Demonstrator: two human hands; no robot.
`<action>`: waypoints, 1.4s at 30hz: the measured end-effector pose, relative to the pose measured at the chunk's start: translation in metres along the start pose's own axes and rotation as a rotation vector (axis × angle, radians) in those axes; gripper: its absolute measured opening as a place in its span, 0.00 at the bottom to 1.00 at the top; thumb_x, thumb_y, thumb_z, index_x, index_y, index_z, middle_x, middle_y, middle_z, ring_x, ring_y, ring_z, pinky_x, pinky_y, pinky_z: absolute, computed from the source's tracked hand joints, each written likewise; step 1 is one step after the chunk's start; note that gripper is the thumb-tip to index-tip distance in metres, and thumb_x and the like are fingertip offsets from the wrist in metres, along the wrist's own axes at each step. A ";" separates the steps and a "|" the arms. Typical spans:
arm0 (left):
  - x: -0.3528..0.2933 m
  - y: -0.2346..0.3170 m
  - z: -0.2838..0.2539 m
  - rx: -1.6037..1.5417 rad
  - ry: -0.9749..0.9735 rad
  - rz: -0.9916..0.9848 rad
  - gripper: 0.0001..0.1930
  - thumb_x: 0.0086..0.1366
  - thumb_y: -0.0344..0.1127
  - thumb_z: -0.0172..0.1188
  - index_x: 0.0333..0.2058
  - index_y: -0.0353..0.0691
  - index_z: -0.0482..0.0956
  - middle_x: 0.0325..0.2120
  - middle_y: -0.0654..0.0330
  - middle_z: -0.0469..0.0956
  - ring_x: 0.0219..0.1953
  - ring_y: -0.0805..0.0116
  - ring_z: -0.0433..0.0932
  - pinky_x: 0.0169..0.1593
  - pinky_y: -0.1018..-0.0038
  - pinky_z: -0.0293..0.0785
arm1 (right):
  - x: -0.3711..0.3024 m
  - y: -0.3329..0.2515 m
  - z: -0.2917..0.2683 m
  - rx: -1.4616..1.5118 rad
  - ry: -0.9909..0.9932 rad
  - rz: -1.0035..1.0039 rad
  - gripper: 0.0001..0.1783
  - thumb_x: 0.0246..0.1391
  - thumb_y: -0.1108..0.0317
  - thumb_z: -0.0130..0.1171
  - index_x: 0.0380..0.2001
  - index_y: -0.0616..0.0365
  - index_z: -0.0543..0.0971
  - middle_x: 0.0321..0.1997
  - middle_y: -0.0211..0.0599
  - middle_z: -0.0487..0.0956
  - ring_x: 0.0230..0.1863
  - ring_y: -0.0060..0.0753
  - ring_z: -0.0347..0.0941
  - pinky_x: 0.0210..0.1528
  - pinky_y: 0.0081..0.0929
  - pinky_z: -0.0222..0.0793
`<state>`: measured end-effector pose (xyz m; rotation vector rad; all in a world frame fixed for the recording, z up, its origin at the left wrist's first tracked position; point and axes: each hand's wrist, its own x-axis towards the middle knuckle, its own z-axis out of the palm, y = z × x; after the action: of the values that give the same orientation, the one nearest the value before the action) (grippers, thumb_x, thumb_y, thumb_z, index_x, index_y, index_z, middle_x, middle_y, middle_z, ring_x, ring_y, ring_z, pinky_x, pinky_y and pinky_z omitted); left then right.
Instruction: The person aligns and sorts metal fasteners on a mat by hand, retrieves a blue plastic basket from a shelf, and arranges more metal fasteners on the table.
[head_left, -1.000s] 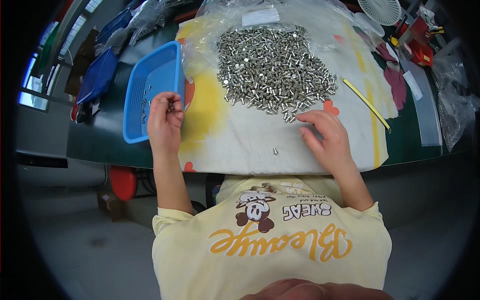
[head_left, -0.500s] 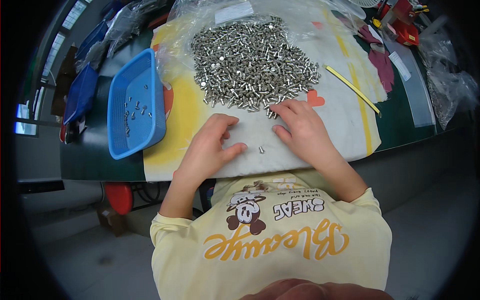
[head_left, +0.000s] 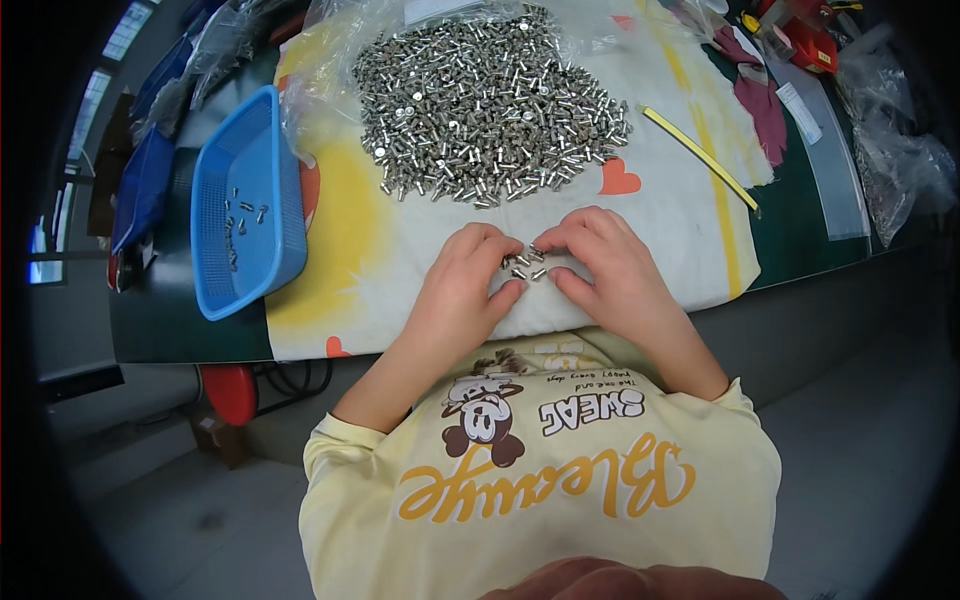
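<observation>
On the white cloth [head_left: 690, 225], a few small silver screws [head_left: 520, 272] lie between my two hands. My left hand [head_left: 465, 280] is beside them with its thumb and forefinger apart, the fingertips close to the screws. From the other side, my right hand [head_left: 615, 270] curves toward the same group. Its forefinger reaches the upper screws, and its thumb stays apart below. Whether the fingertips press on any screw is hard to make out. Just beyond my hands spreads a large pile of similar screws [head_left: 490, 110].
At the left stands a blue plastic basket [head_left: 290, 255] with several screws in it. A yellow strip [head_left: 700, 160] lies on the cloth at the right. Clear plastic bags [head_left: 890, 150] and a red tool or box [head_left: 812, 48] are at the far right.
My right hand has drawn several screws from the pile's near edge toward me. My left hand has moved right, so both hands now flank the small group. The view has shifted slightly.
</observation>
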<state>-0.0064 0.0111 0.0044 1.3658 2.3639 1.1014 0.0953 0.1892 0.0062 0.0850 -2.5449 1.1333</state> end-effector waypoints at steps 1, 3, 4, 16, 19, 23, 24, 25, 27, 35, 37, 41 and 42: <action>-0.001 0.000 0.002 0.003 0.025 0.011 0.14 0.52 0.25 0.66 0.39 0.36 0.76 0.37 0.56 0.72 0.37 0.60 0.74 0.38 0.70 0.73 | -0.002 -0.001 -0.001 -0.020 -0.029 0.025 0.17 0.41 0.75 0.64 0.39 0.53 0.77 0.39 0.34 0.73 0.43 0.43 0.70 0.44 0.37 0.69; 0.001 0.000 0.005 0.011 0.030 0.009 0.14 0.51 0.25 0.66 0.38 0.36 0.76 0.36 0.56 0.72 0.37 0.59 0.74 0.37 0.70 0.73 | -0.006 -0.004 0.000 -0.044 -0.053 0.056 0.17 0.42 0.75 0.64 0.39 0.53 0.77 0.38 0.34 0.72 0.43 0.43 0.70 0.44 0.36 0.69; 0.001 0.000 0.006 0.021 0.041 0.006 0.13 0.51 0.25 0.66 0.37 0.36 0.76 0.35 0.56 0.72 0.38 0.59 0.74 0.37 0.69 0.73 | -0.006 -0.006 0.004 -0.058 -0.042 0.050 0.17 0.42 0.75 0.64 0.39 0.53 0.77 0.38 0.34 0.73 0.42 0.42 0.70 0.44 0.36 0.69; -0.013 0.009 0.005 0.035 0.041 0.018 0.13 0.51 0.25 0.67 0.36 0.37 0.76 0.36 0.56 0.72 0.38 0.58 0.74 0.39 0.68 0.73 | -0.006 -0.001 0.005 -0.052 -0.043 -0.013 0.11 0.44 0.73 0.65 0.33 0.55 0.78 0.36 0.35 0.74 0.41 0.42 0.71 0.42 0.35 0.69; -0.015 0.007 0.003 0.022 0.040 0.002 0.12 0.51 0.25 0.67 0.35 0.36 0.76 0.36 0.56 0.72 0.37 0.59 0.74 0.38 0.69 0.73 | -0.007 -0.003 0.006 -0.072 -0.047 -0.004 0.09 0.44 0.73 0.65 0.32 0.55 0.78 0.36 0.35 0.74 0.41 0.41 0.71 0.41 0.34 0.70; -0.017 0.005 0.003 0.042 0.054 0.005 0.11 0.52 0.25 0.68 0.34 0.36 0.76 0.36 0.57 0.73 0.37 0.60 0.74 0.36 0.71 0.73 | -0.015 -0.004 0.000 -0.052 -0.127 0.025 0.10 0.44 0.74 0.64 0.33 0.55 0.78 0.36 0.35 0.73 0.40 0.42 0.71 0.40 0.34 0.70; -0.017 0.004 0.003 0.044 0.065 0.008 0.11 0.51 0.25 0.68 0.33 0.36 0.76 0.35 0.57 0.73 0.36 0.61 0.74 0.35 0.71 0.73 | -0.015 -0.006 0.003 -0.053 -0.128 0.028 0.10 0.44 0.74 0.64 0.33 0.55 0.78 0.36 0.35 0.73 0.40 0.42 0.71 0.40 0.34 0.70; -0.018 0.004 0.003 0.045 0.076 0.012 0.11 0.51 0.25 0.68 0.33 0.37 0.76 0.35 0.57 0.73 0.35 0.61 0.74 0.34 0.71 0.73 | -0.015 -0.009 0.007 -0.029 -0.092 0.032 0.11 0.44 0.76 0.63 0.34 0.56 0.77 0.36 0.36 0.72 0.40 0.42 0.70 0.41 0.35 0.70; -0.019 0.004 0.002 0.047 0.078 -0.009 0.11 0.51 0.26 0.69 0.32 0.36 0.76 0.35 0.57 0.73 0.34 0.61 0.74 0.33 0.72 0.73 | -0.011 -0.013 0.014 -0.005 -0.057 0.036 0.13 0.44 0.77 0.61 0.36 0.58 0.75 0.36 0.38 0.70 0.39 0.43 0.69 0.41 0.36 0.69; -0.021 -0.004 -0.001 0.059 0.102 -0.078 0.14 0.48 0.30 0.71 0.30 0.37 0.74 0.34 0.56 0.73 0.37 0.54 0.74 0.38 0.64 0.72 | -0.006 -0.006 0.021 0.014 -0.097 -0.078 0.13 0.44 0.78 0.59 0.36 0.57 0.75 0.35 0.37 0.70 0.38 0.44 0.69 0.39 0.37 0.69; -0.019 -0.003 0.003 0.052 0.105 -0.036 0.15 0.47 0.31 0.71 0.30 0.37 0.74 0.34 0.56 0.73 0.37 0.54 0.73 0.38 0.64 0.72 | -0.006 -0.006 0.015 0.016 -0.135 -0.060 0.13 0.43 0.78 0.61 0.36 0.56 0.76 0.35 0.36 0.72 0.39 0.43 0.71 0.40 0.36 0.69; -0.017 -0.001 0.010 0.019 0.095 0.007 0.15 0.46 0.31 0.72 0.30 0.37 0.73 0.34 0.56 0.72 0.37 0.54 0.73 0.38 0.64 0.72 | -0.008 -0.008 0.009 0.053 -0.124 0.003 0.15 0.42 0.78 0.63 0.37 0.55 0.76 0.36 0.35 0.76 0.39 0.41 0.73 0.40 0.34 0.71; -0.016 0.000 0.009 0.027 0.087 0.033 0.16 0.45 0.29 0.73 0.30 0.37 0.74 0.33 0.56 0.72 0.36 0.56 0.74 0.36 0.67 0.72 | -0.008 -0.008 0.008 0.051 -0.126 0.005 0.15 0.42 0.78 0.63 0.37 0.55 0.76 0.36 0.35 0.76 0.39 0.41 0.73 0.40 0.34 0.71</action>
<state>0.0071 0.0026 -0.0048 1.3983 2.4336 1.1649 0.1022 0.1778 0.0041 0.1675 -2.6264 1.2318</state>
